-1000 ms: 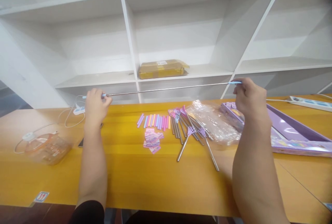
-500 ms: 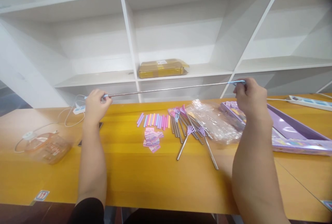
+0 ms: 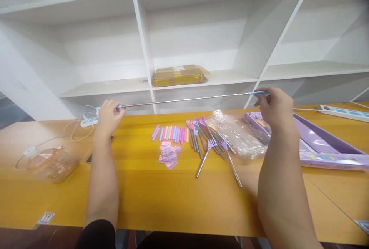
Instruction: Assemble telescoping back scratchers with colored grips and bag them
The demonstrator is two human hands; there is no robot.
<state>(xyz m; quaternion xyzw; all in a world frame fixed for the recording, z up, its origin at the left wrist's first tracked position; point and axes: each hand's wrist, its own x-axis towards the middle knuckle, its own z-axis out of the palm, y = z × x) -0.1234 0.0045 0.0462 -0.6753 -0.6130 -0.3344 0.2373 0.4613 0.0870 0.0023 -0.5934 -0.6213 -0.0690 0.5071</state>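
A telescopic back scratcher point(image 3: 184, 99) stretches level between my hands above the table's back edge, its thin metal rod drawn out long. My left hand point(image 3: 108, 116) is closed round its light blue handle. At the other end, my right hand point(image 3: 275, 104) pinches the light blue scratcher head, mostly hidden by the fingers. Below lie more back scratchers point(image 3: 201, 137) with small hand-shaped heads, their rods short. Beside them is a row of coloured tubes point(image 3: 171, 134) in pink, purple, blue and orange. Pink printed cards point(image 3: 169, 154) are piled in front of the tubes.
Clear plastic wrapping point(image 3: 238, 135) lies beside a purple open box point(image 3: 331, 137) on the right. A transparent orange container point(image 3: 53, 164) stands left, near cables and a power strip point(image 3: 89, 121). Another strip point(image 3: 346, 113) is at right. A taped carton point(image 3: 178, 76) sits on the shelf behind.
My right hand has shifted slightly left with the scratcher's head, so the rod spans a little less width. My left hand stays nearly in place, still holding the handle.
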